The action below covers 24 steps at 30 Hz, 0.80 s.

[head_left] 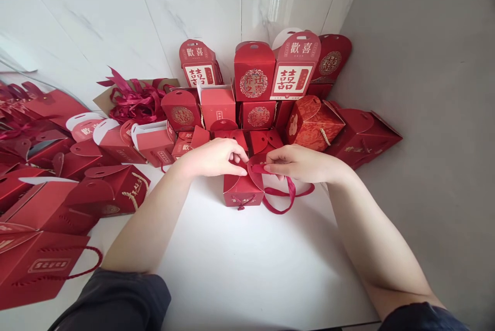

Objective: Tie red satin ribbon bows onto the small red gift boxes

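Note:
A small red gift box [243, 192] with a twisted red cord on its front stands on the white table. Over its top left, my left hand [218, 157] is bent with thumb and fingers closed at the folded flaps; what lies between them is hidden. My right hand [309, 163], at the top right of the box, pinches a dark red satin ribbon [284, 211]. The loose part of this ribbon curls down onto the table, right of the box. Behind my fingers, other small red boxes [266, 140] partly show.
Red gift boxes stand stacked against the marble-patterned wall [193, 1], among them a cream-fronted box [291, 81]. A pile of ribbons [137, 101] sits in a cardboard box behind. More boxes [112, 189] crowd the left side. A grey wall [425, 114] bounds the right.

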{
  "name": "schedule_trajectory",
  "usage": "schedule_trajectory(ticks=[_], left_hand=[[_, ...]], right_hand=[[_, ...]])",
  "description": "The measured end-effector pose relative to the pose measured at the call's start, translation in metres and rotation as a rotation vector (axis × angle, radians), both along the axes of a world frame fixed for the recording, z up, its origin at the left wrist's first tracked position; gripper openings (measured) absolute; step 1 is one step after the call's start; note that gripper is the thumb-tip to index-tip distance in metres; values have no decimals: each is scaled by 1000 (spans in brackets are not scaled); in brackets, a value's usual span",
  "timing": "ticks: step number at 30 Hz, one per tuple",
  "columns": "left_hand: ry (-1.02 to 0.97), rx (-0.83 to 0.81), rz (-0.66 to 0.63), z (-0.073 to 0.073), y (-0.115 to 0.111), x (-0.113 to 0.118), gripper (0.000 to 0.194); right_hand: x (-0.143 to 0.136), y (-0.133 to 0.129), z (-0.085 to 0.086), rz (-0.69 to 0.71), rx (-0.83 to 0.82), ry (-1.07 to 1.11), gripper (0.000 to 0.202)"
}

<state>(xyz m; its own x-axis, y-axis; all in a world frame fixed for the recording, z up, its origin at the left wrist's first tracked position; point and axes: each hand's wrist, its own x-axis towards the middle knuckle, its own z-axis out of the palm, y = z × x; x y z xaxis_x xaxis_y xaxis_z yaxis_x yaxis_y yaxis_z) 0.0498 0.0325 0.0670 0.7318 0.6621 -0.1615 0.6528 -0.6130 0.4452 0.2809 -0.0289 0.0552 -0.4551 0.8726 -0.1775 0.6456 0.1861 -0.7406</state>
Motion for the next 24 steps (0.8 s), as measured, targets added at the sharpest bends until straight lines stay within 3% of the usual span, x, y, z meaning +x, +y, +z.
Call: schedule_trajectory(ticks=[9, 15, 21, 24], left_hand=[[20, -107, -42, -7, 5, 7, 23], [-55, -98, -51, 10, 3, -4, 23], [-87, -62, 105, 29, -4, -18, 30], [-2, -32, 135, 28, -10, -20, 51]], right_hand=[[-4, 8, -12, 37, -1, -53, 37], [-17, 8, -16, -9, 315, 200, 25], [-26, 18, -34, 49, 56, 477, 28], [-24, 24, -41, 48, -40, 590, 24]])
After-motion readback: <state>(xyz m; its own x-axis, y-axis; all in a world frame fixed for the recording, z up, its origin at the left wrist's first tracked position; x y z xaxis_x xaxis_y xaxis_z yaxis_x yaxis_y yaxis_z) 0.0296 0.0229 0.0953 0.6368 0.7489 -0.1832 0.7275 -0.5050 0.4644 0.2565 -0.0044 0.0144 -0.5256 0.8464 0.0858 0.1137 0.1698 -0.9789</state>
